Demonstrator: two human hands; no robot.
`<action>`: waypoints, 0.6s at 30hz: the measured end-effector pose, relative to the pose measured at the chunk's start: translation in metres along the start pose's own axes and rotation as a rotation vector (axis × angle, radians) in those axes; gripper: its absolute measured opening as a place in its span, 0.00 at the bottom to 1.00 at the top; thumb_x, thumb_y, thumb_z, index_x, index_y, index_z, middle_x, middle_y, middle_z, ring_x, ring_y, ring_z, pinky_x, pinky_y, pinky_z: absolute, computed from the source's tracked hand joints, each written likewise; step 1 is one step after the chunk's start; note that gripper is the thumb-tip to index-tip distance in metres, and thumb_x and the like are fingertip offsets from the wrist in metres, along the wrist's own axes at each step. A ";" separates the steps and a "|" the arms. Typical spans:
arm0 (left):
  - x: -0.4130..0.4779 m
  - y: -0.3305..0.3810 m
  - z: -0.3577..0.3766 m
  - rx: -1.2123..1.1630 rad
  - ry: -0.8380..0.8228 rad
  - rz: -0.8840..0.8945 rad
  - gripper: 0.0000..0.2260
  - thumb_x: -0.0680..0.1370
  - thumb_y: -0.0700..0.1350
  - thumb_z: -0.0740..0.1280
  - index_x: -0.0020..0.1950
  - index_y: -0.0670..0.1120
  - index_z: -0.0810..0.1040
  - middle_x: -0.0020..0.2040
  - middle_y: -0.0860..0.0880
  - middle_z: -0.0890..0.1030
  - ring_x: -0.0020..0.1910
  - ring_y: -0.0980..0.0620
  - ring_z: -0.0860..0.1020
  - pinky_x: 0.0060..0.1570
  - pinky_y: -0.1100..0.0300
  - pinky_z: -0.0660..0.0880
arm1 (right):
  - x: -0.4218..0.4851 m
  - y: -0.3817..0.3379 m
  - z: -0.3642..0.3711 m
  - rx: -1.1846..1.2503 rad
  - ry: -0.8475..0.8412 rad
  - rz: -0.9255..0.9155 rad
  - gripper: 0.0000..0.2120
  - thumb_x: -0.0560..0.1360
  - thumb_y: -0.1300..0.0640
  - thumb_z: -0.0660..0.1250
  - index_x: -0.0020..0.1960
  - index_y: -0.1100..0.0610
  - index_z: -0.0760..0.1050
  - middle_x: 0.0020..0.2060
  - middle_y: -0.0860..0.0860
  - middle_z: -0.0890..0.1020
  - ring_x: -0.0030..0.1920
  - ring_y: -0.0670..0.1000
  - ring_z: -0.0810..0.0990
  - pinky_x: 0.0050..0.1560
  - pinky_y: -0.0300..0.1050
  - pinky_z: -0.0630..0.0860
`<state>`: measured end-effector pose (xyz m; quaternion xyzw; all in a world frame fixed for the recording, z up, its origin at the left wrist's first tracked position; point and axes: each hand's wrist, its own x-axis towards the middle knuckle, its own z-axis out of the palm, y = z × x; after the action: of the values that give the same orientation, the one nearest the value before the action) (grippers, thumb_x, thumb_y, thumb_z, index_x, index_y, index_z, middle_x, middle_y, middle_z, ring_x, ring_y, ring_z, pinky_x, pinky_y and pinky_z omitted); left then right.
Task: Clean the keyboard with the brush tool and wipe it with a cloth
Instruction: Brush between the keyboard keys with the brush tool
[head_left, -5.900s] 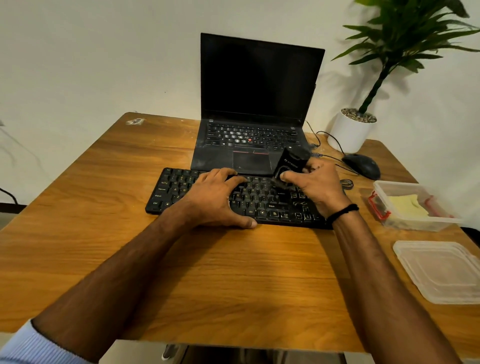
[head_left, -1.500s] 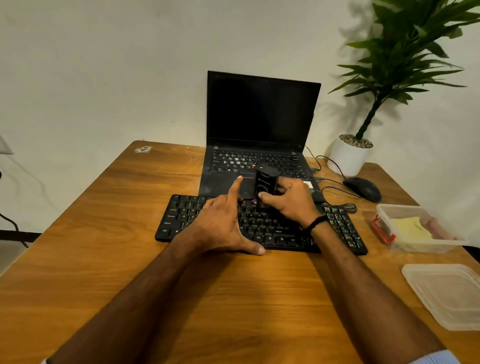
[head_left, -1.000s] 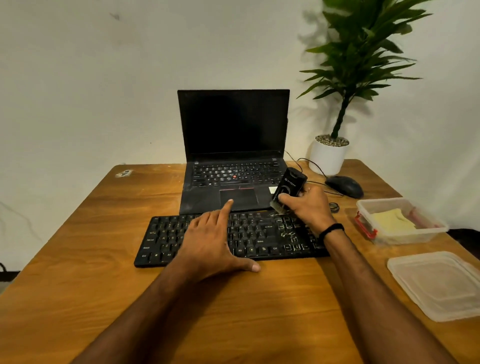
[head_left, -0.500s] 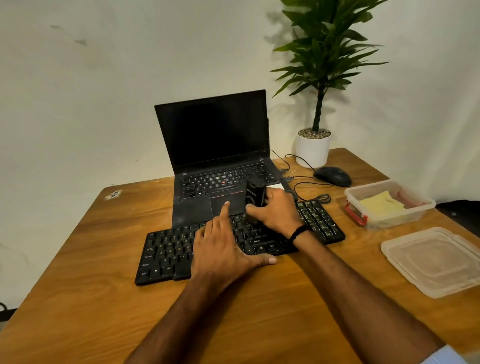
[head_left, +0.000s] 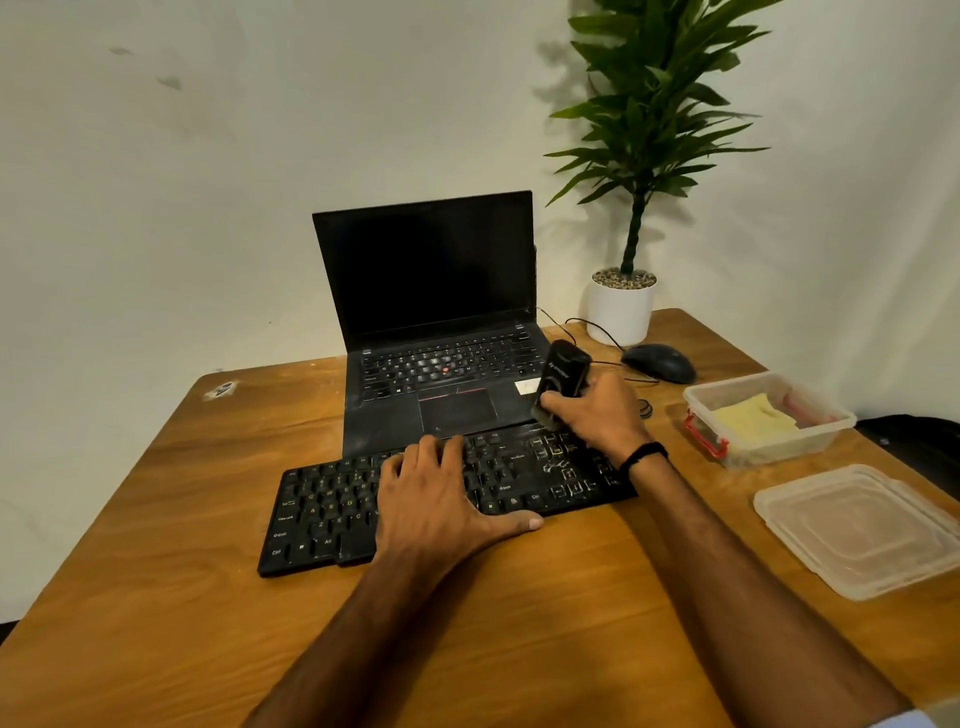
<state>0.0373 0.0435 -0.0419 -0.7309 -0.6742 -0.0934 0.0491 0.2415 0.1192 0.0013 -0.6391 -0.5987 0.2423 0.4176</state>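
Note:
A black keyboard (head_left: 332, 514) lies at an angle on the wooden table (head_left: 156, 623), in front of an open laptop (head_left: 431, 312). My left hand (head_left: 436, 499) rests flat on the keyboard's middle, fingers spread and thumb at its near edge. My right hand (head_left: 597, 415) grips the black brush tool (head_left: 563, 374) and holds its lower end against the keyboard's far right corner. The bristles are hidden by the hand. A yellow cloth (head_left: 756, 421) lies in a clear plastic box (head_left: 831, 421) at the right.
The box's lid (head_left: 857, 530) lies on the table near the right edge. A black mouse (head_left: 658, 362) with its cable and a potted plant (head_left: 623, 306) stand behind the box. A wall is close behind the table.
My right hand has carried the brush tool from the keyboard's middle rear to its far right corner. My left hand has stayed pressed on the keyboard. My head has turned.

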 end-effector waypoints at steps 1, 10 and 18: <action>0.000 -0.002 0.000 0.015 -0.002 0.004 0.60 0.57 0.90 0.47 0.79 0.53 0.62 0.70 0.50 0.68 0.71 0.49 0.66 0.74 0.49 0.61 | 0.003 0.003 -0.004 0.014 0.027 0.025 0.09 0.69 0.54 0.76 0.46 0.55 0.79 0.40 0.50 0.84 0.41 0.47 0.82 0.39 0.41 0.80; 0.001 -0.003 0.002 0.060 -0.033 0.019 0.59 0.59 0.89 0.45 0.80 0.55 0.62 0.72 0.48 0.67 0.71 0.47 0.65 0.74 0.46 0.61 | -0.010 -0.008 0.020 -0.199 0.037 -0.079 0.07 0.73 0.54 0.73 0.49 0.54 0.78 0.41 0.49 0.80 0.41 0.47 0.78 0.31 0.31 0.67; 0.002 -0.003 0.001 0.065 -0.045 0.021 0.59 0.59 0.89 0.45 0.81 0.56 0.61 0.73 0.48 0.66 0.73 0.47 0.64 0.74 0.46 0.61 | -0.009 -0.011 0.020 -0.213 0.102 -0.026 0.09 0.73 0.55 0.73 0.51 0.55 0.78 0.41 0.50 0.81 0.42 0.48 0.78 0.38 0.38 0.73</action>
<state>0.0350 0.0458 -0.0431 -0.7379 -0.6701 -0.0545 0.0589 0.2176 0.1147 -0.0025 -0.6835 -0.6073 0.1392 0.3803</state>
